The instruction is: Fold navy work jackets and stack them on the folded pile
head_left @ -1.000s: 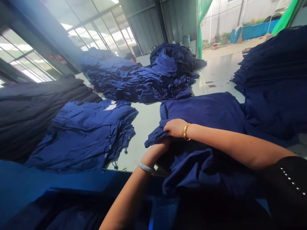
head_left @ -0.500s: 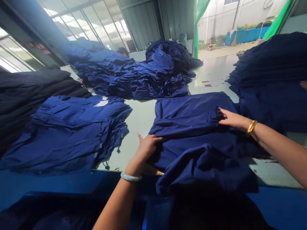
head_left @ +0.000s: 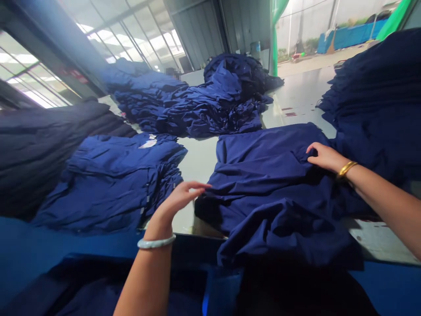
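A dark blue garment [head_left: 263, 175] lies spread and wrinkled on the pale table, and its near part hangs over the front edge. My left hand [head_left: 182, 197], with a pale bangle at the wrist, is at the garment's left edge. Its fingers are stretched out, with the tips close to the cloth and nothing held. At the garment's right side is my right hand [head_left: 327, 159], wearing a gold bracelet. Thumb and forefinger are curved with a gap between them, and no cloth shows pinched there.
To the left lies a stack of blue garments [head_left: 108, 184] with a white label [head_left: 148, 142], beside a darker pile [head_left: 49, 145]. A heap of blue clothing [head_left: 197, 105] covers the table's far side. At right rises a tall dark stack [head_left: 378, 105]. The pale tabletop [head_left: 194, 153] shows between them.
My left hand has drawn back to the left, from on the cloth to its edge, fingers straighter. My right hand has loosened and lifted slightly. The view has shifted a little.
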`<state>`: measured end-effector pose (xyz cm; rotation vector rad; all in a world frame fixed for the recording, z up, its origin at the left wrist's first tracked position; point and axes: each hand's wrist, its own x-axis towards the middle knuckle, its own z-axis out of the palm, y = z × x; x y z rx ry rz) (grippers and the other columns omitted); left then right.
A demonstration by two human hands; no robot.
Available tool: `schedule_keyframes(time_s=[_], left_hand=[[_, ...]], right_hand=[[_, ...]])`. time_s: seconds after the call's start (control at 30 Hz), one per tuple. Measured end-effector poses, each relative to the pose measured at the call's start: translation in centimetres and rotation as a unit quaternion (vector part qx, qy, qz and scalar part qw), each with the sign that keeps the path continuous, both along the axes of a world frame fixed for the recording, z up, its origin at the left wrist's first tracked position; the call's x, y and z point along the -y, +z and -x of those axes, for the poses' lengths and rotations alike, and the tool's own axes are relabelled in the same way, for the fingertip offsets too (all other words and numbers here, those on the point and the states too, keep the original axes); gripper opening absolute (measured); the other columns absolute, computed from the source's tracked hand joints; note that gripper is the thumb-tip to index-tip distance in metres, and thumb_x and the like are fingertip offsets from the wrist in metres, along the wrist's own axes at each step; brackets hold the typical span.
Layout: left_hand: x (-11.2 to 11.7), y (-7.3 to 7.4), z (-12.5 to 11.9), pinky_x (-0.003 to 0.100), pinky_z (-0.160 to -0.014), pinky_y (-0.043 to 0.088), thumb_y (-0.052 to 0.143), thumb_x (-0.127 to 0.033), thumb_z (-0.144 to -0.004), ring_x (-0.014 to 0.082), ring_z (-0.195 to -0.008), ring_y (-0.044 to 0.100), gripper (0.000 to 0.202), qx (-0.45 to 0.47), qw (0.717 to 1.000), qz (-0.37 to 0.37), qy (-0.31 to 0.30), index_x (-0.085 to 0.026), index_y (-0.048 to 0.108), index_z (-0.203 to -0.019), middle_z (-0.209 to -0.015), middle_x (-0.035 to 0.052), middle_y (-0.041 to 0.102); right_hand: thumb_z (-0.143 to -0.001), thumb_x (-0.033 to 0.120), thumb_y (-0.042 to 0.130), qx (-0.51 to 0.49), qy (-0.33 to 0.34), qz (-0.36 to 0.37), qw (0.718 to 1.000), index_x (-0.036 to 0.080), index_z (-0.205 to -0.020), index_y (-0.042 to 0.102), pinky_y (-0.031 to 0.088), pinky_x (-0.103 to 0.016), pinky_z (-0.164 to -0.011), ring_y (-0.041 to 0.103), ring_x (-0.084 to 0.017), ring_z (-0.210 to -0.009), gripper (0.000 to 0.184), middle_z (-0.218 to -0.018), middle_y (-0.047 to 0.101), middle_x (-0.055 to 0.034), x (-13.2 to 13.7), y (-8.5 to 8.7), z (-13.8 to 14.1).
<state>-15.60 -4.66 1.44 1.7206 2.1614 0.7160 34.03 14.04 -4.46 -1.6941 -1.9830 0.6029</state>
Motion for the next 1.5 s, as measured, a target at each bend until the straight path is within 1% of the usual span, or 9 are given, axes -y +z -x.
schedule_keyframes(time_s=[0.2,0.33,0.5,0.7,0.87,1.0,1.17,1.33,1.5], left_hand=[[-8.7,-0.1,-2.6,0.035,-0.111,0.049,0.061,-0.031,-0.096,0.0258,-0.117,0.069,0.043,-0.18,0.983,0.004,-0.044,-0.028,0.077,-0.135,-0.126,0.0101,0.075],[-12.8,-1.8,-3.4,0.035,-0.109,0.048,0.062,-0.034,-0.096,0.0283,-0.115,0.069,0.031,-0.208,0.977,0.038,-0.008,-0.021,0.083,-0.113,-0.116,0.0146,0.076],[-14.1,-2.8,-1.1,0.036,-0.094,0.052,0.043,-0.033,-0.103,0.0296,-0.102,0.073,0.042,-0.217,0.972,0.062,0.065,-0.015,0.08,-0.1,-0.108,0.02,0.079],[-13.0,-2.7,-1.8,0.04,-0.1,0.052,0.04,-0.04,-0.106,0.0335,-0.115,0.072,0.047,-0.229,0.969,0.044,0.078,-0.01,0.074,-0.121,-0.121,0.0243,0.077],[-8.4,-4.0,-5.4,0.056,-0.131,0.026,0.045,-0.047,-0.108,0.0331,-0.159,0.039,0.059,-0.281,0.958,-0.029,-0.059,-0.017,0.051,-0.158,-0.167,0.0195,0.049],[-4.9,-5.7,-6.4,0.077,-0.126,0.018,0.048,-0.06,-0.106,0.044,-0.166,0.014,0.079,-0.329,0.936,0.093,-0.089,-0.024,0.028,-0.173,-0.179,0.0198,0.018],[-4.2,-6.1,-5.6,0.075,-0.124,0.024,0.048,-0.064,-0.105,0.0444,-0.166,0.011,0.084,-0.32,0.927,0.165,-0.106,-0.028,0.019,-0.174,-0.18,0.0194,0.011],[-3.6,-5.9,-6.1,0.078,-0.125,0.016,0.048,-0.063,-0.105,0.0423,-0.167,0.009,0.081,-0.349,0.921,0.139,-0.103,-0.028,0.021,-0.173,-0.18,0.0197,0.009],[-2.3,-5.5,-7.1,0.077,-0.126,0.012,0.048,-0.067,-0.105,0.0386,-0.168,0.007,0.083,-0.336,0.924,0.136,-0.12,-0.03,0.02,-0.174,-0.18,0.0194,0.008]], right_hand=[[-0.078,0.063,0.071,-0.144,-0.052,0.002,0.988,0.022,-0.096,0.07,0.056,-0.041,-0.089,0.072,-0.029,-0.098,0.045,-0.1,0.077,-0.0096,-0.3,-3.1,-0.5],[-0.063,0.045,0.087,-0.176,-0.092,-0.008,0.98,0.021,-0.109,0.066,0.054,-0.051,-0.105,0.071,-0.035,-0.117,0.056,-0.116,0.076,-0.0164,0.3,-4.6,-0.6],[-0.074,0.045,0.08,-0.286,-0.077,-0.02,0.955,0.022,-0.115,0.064,0.055,-0.049,-0.105,0.071,-0.033,-0.119,0.05,-0.119,0.076,-0.0154,0.5,-4.3,-0.4],[-0.089,0.053,0.066,-0.246,-0.058,0.0,0.968,0.022,-0.099,0.067,0.058,-0.043,-0.096,0.073,-0.027,-0.097,0.032,-0.098,0.078,-0.0091,0.2,-4.8,-0.2],[-0.09,0.057,0.069,-0.221,-0.065,0.013,0.973,0.02,-0.101,0.07,0.056,-0.045,-0.103,0.074,-0.03,-0.109,0.038,-0.109,0.079,-0.0131,0.2,-4.9,0.0],[-0.084,0.038,0.078,-0.252,-0.107,-0.027,0.961,0.019,-0.11,0.07,0.056,-0.05,-0.107,0.072,-0.032,-0.118,0.034,-0.122,0.076,-0.0163,-0.2,-5.0,0.1],[-0.092,0.028,0.056,-0.221,-0.132,-0.067,0.964,0.017,-0.131,0.065,0.064,-0.054,-0.095,0.077,-0.033,-0.103,0.042,-0.113,0.077,-0.017,0.5,-4.0,-0.3],[-0.102,0.032,0.046,0.002,0.047,-0.273,0.961,0.021,-0.154,0.056,0.034,-0.056,-0.13,0.042,-0.031,-0.158,0.054,-0.17,0.045,-0.0132,2.6,-2.5,0.1],[-0.103,0.05,0.046,0.182,0.118,-0.09,0.972,0.029,-0.152,0.062,0.028,-0.074,-0.126,0.045,-0.037,-0.155,0.055,-0.162,0.055,-0.0102,3.1,-4.1,0.6]])
